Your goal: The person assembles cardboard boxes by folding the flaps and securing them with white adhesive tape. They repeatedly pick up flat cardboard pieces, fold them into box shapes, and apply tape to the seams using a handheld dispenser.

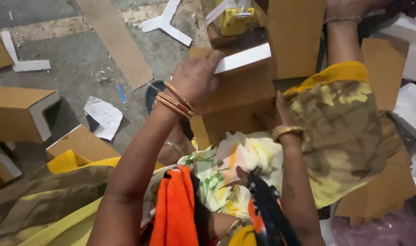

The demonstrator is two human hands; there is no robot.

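here, left hand [196, 77] fingers grasp a white foam strip [242, 58]; right hand [281, 111] fingers hidden behind cardboard box [237, 98].

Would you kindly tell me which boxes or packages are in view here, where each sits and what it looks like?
Cardboard box: brown, open, in front of the person; left hand holds a white foam strip at its edge.
Yellow item: boxy, behind the box, under clear wrap.
Cardboard corner piece: brown, white-lined, on the floor at left.
Crumpled paper: white, on the floor.
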